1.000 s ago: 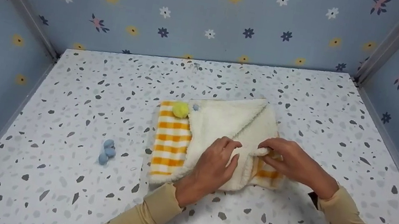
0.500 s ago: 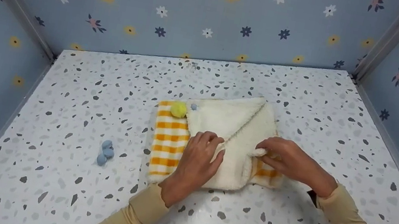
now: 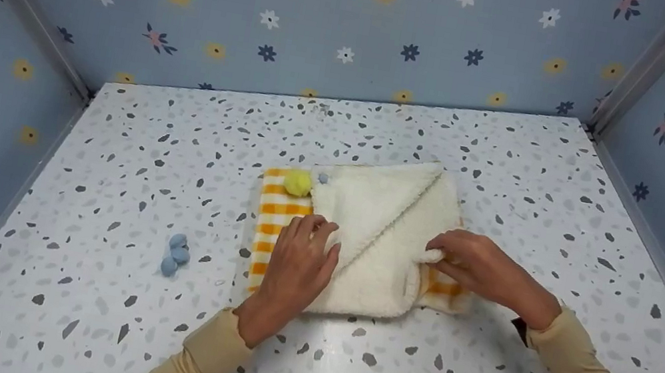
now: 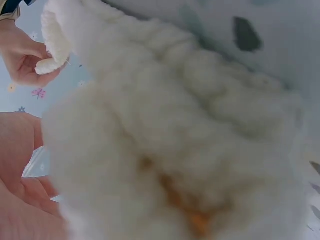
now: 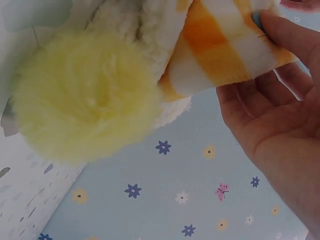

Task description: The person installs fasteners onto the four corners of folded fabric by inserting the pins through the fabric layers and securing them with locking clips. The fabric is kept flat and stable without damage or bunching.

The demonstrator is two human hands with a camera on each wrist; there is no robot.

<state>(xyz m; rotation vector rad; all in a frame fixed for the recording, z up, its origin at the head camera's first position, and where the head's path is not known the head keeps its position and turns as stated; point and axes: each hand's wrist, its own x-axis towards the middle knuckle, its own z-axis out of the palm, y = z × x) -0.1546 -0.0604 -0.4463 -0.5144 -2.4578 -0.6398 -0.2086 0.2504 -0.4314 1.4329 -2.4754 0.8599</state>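
Left hand (image 3: 296,265) has shifted leftward across a folded blanket of cream fleece and orange-white check (image 3: 385,256) mid-counter (image 3: 96,309).
Its bent fingers touch the fleece, grip unclear; the right hand (image 3: 475,261) pinches a right-side edge, fingertips nearly together.

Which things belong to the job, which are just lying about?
In the job:
fleece-and-check cloth, right hand pinching its edge, left hand on it
yellow pom-pom on the cloth

Apparently lying about:
blue lumpy piece, untouched, apart
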